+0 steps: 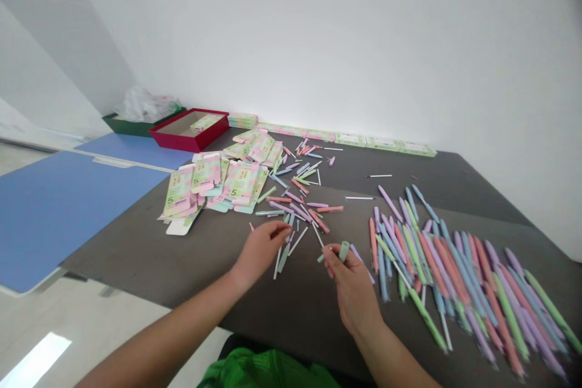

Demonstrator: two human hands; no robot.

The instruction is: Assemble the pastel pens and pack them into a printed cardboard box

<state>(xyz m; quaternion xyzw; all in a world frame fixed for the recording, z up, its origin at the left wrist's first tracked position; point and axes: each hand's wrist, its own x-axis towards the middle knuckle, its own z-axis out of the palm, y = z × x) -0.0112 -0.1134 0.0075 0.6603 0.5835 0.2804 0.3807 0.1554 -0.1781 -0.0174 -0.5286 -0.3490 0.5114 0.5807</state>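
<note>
on the dark grey table [182,270], pastel plastic pens [450,267] at lower right mostly look complete; loose coloured plastic parts [330,209] at centre seem not yet joined. right hand [354,294] grips pale green plastic tube [344,251], lower centre; left hand [261,247] is half-curled, its hold i cannot tell.

Bright, diffuse light washes the white wall [318,42] before me, falling to grey shade at 10 o'clock. Hard white glare burns on the floor [86,309] at 8 o'clock, while the dark table [182,267] shows only a dull sheen. My left hand [264,245] and right hand [352,282] look slightly soft. Wide-angle distortion stretches the blurred pens [477,297] at 4 o'clock; fine print on the cartons [240,185] is lost, and the corner at 2 o'clock darkens.
</note>
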